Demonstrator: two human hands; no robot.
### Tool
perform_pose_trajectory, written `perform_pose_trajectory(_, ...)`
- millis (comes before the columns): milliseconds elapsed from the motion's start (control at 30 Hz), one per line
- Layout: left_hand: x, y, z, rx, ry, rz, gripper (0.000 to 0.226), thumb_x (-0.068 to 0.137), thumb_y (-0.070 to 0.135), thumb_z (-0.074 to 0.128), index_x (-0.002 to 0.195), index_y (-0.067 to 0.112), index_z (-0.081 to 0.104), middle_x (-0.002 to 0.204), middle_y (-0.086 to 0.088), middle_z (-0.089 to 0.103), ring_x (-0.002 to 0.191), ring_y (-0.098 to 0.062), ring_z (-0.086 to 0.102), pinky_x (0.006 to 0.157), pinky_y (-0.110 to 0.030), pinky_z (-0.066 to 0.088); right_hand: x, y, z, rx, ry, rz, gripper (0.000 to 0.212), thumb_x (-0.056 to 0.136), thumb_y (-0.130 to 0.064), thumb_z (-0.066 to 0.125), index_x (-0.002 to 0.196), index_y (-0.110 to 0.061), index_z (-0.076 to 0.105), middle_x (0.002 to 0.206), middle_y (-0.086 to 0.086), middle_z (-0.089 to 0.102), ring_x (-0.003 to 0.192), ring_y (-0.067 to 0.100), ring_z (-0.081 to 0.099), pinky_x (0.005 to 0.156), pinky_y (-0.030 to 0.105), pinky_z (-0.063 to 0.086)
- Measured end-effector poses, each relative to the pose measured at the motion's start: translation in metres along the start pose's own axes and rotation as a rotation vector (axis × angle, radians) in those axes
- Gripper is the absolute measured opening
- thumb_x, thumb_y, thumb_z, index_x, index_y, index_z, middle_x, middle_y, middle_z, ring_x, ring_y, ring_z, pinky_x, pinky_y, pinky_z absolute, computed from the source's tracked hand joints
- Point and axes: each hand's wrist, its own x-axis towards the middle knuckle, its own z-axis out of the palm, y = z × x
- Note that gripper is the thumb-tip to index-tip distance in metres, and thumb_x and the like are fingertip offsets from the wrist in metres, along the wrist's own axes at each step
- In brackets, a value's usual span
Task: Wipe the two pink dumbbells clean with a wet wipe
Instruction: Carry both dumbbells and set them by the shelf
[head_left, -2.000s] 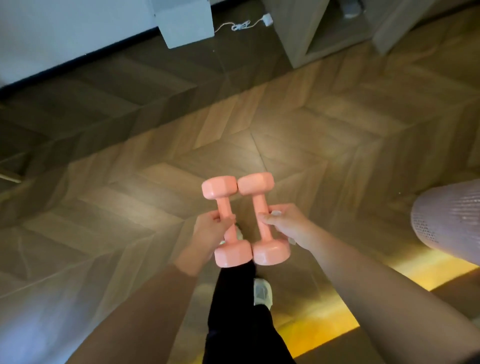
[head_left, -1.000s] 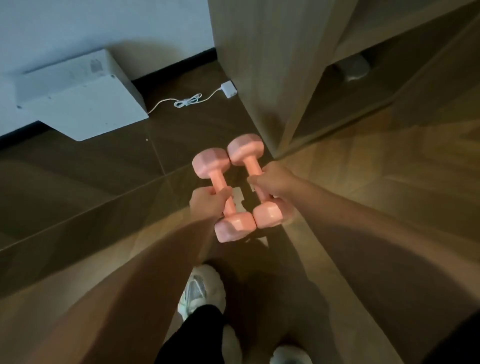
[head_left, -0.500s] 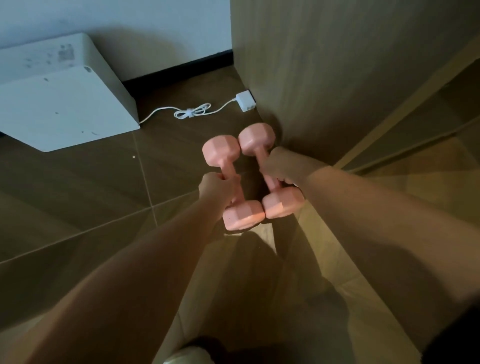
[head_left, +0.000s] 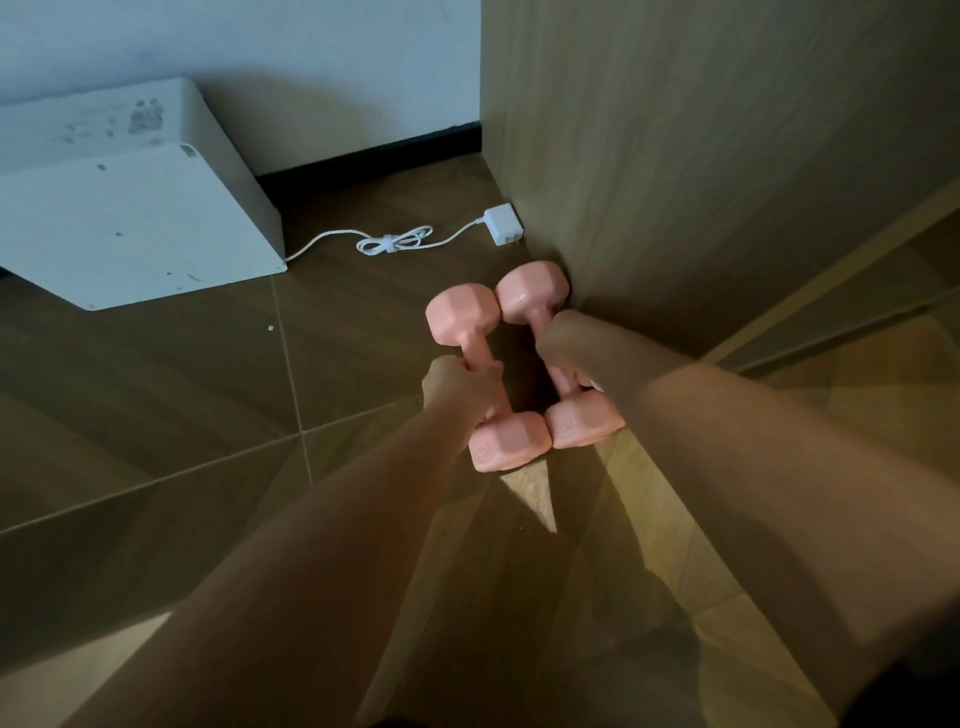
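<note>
- Centre of frame: the left hand (head_left: 457, 384) wraps its fingers round the handle of the left dumbbell (head_left: 511, 441).
- Just beside it, the right hand (head_left: 566, 343) clasps the handle of the right dumbbell (head_left: 532, 293). The pink pair lie side by side, heads touching.
- The right dumbbell's far head is just beside the foot of the wooden panel (head_left: 701, 156), upper right.
- Beyond, there's a white plug (head_left: 503, 224) and a bundled cable (head_left: 395, 241) on the dark floor (head_left: 182, 389), with a white box (head_left: 130, 223) upper left.

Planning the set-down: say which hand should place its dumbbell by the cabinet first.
Right, probably: the right hand grips the right dumbbell, whose far head is beside the cabinet; the left hand and left dumbbell are farther out.
</note>
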Motion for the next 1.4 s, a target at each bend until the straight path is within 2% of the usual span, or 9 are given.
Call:
perform_pose_trajectory(133, 0.007, -0.005, 0.004, 0.033, 0.009, 0.019, 0.035, 0.096, 0.035, 0.065, 0.115, 0.006, 0.064, 0.103, -0.014, 0.069, 0.090, -0.030, 0.070, 0.084, -0.045, 0.060, 0.011, -0.002, 0.010, -0.105, 0.088, 0.033, 0.026, 0.103, -0.018, 0.043, 0.120, -0.002, 0.055, 0.103, 0.018, 0.055, 0.094, 0.032, 0.054, 0.068, 0.036, 0.038)
perform_pose_trajectory(300, 0.010, -0.004, 0.005, 0.045, -0.002, 0.022, 0.036, 0.097, 0.037, 0.062, 0.114, 0.005, 0.063, 0.103, -0.013, 0.069, 0.091, -0.029, 0.069, 0.082, -0.041, 0.059, 0.019, -0.001, 0.012, -0.129, 0.124, 0.029, 0.018, 0.102, -0.018, 0.046, 0.089, -0.006, 0.048, 0.080, 0.013, 0.046, 0.089, 0.028, 0.050, 0.075, 0.036, 0.039)
perform_pose_trajectory(433, 0.009, -0.001, 0.003, 0.034, -0.063, 0.006, 0.035, 0.100, 0.030, 0.057, 0.125, 0.005, 0.060, 0.102, -0.012, 0.065, 0.089, -0.027, 0.065, 0.086, -0.040, 0.057, 0.015, 0.004, 0.008, -0.144, 0.147, -0.053, 0.026, 0.101, -0.018, 0.048, 0.122, -0.004, 0.055, 0.084, 0.011, 0.051, 0.078, 0.027, 0.055, 0.062, 0.031, 0.039)
perform_pose_trajectory(633, -0.009, 0.002, -0.004, 0.188, -0.140, 0.104, 0.045, 0.099, 0.025, 0.056, 0.140, 0.009, 0.045, 0.115, -0.010, 0.062, 0.101, -0.026, 0.063, 0.091, -0.041, 0.053, -0.019, 0.024, 0.004, -0.369, 0.276, -0.296, 0.004, 0.093, -0.012, 0.052, 0.094, -0.009, 0.050, 0.070, 0.002, 0.046, 0.069, 0.023, 0.054, 0.056, 0.030, 0.036)
perform_pose_trajectory(767, -0.039, -0.018, -0.015, 0.291, -0.300, 0.352, 0.078, 0.085, 0.037, 0.065, 0.151, 0.017, 0.028, 0.098, 0.008, 0.060, 0.074, 0.003, 0.059, 0.061, -0.011, 0.045, -0.041, 0.044, 0.005, -0.599, 0.139, -0.366, 0.064, 0.090, -0.018, 0.053, 0.145, -0.024, 0.022, 0.090, 0.001, 0.057, 0.075, 0.023, 0.057, 0.063, 0.034, 0.045)
perform_pose_trajectory(833, -0.047, -0.032, -0.017, 0.465, -0.351, 0.443, 0.084, 0.084, 0.038, 0.073, 0.153, 0.016, 0.029, 0.130, -0.001, 0.058, 0.098, 0.002, 0.060, 0.078, -0.006, 0.047, -0.049, 0.050, 0.007, -0.716, 0.061, -0.327, 0.053, 0.095, -0.020, 0.051, 0.145, -0.026, 0.035, 0.115, 0.001, 0.057, 0.097, 0.025, 0.059, 0.078, 0.035, 0.051)
perform_pose_trajectory(967, -0.049, -0.039, -0.010, 0.673, -0.253, 0.524, 0.070, 0.087, 0.025, 0.074, 0.148, 0.022, 0.039, 0.152, -0.009, 0.042, 0.135, -0.027, 0.045, 0.111, -0.039, 0.039, -0.056, 0.062, 0.010, -0.798, 0.072, -0.303, 0.035, 0.096, -0.011, 0.055, 0.128, -0.024, 0.049, 0.123, 0.006, 0.049, 0.104, 0.029, 0.058, 0.091, 0.043, 0.053)
perform_pose_trajectory(1200, -0.049, -0.036, -0.006, 0.628, -0.194, 0.546, 0.059, 0.091, 0.018, 0.069, 0.145, 0.020, 0.045, 0.148, -0.008, 0.048, 0.134, -0.026, 0.047, 0.109, -0.036, 0.038, -0.073, 0.062, 0.006, -0.805, 0.049, -0.318, 0.037, 0.105, -0.021, 0.036, 0.141, -0.022, 0.038, 0.137, 0.011, 0.040, 0.119, 0.037, 0.050, 0.102, 0.048, 0.045)
perform_pose_trajectory(1400, -0.052, -0.038, -0.006, 0.631, -0.219, 0.530, 0.058, 0.094, 0.017, 0.065, 0.147, 0.020, 0.043, 0.149, -0.010, 0.045, 0.134, -0.029, 0.046, 0.111, -0.039, 0.040, -0.069, 0.086, 0.007, -0.663, 0.155, -0.461, 0.044, 0.100, -0.017, 0.051, 0.142, -0.023, 0.041, 0.138, 0.007, 0.044, 0.115, 0.029, 0.056, 0.097, 0.040, 0.049)
